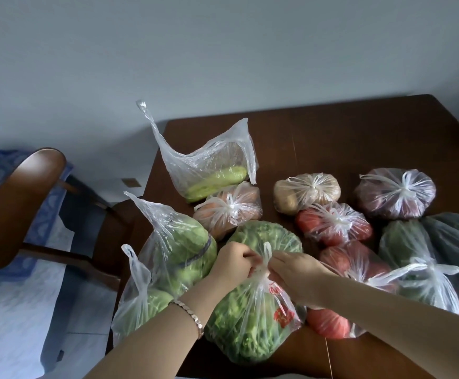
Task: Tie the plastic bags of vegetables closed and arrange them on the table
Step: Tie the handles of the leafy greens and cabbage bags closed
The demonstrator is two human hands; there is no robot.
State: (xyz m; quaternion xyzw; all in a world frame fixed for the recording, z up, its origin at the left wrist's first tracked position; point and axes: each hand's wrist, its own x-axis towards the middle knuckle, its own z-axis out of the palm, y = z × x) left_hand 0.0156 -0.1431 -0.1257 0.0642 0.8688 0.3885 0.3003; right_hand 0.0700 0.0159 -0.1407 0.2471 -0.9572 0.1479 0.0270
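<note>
1. Pinching the gathered handles (266,259) of the bag of leafy greens (250,324), the left hand (235,259) and the right hand (295,272) meet just above it, each with its fingers curled round the thin plastic.
2. This bag lies at the near edge of the dark wooden table (359,138), between the person's two forearms, and has red print on its right side.
3. A bracelet (192,315) sits on the left wrist.
4. Just left of the greens, touching them, stands an untied bag of green gourds (179,242) with one handle pointing up.
5. A second untied green bag (140,305) sits at the table's near-left corner, partly behind the left forearm.
6. Farther back, an open bag of pale green vegetables (212,170) stands with both handles loose.
7. Four knotted bags lie across the middle of the table: carrots (229,209), potatoes (306,192), tomatoes (334,224) and purple onions (395,194).
8. Beyond the right forearm lies another bag of red produce (359,263), touching the tomatoes.
9. To the right of it lie a knotted bag of greenery (411,247) and a dark bag (457,236) at the frame's edge.
10. A wooden chair (17,203) stands left of the table.
</note>
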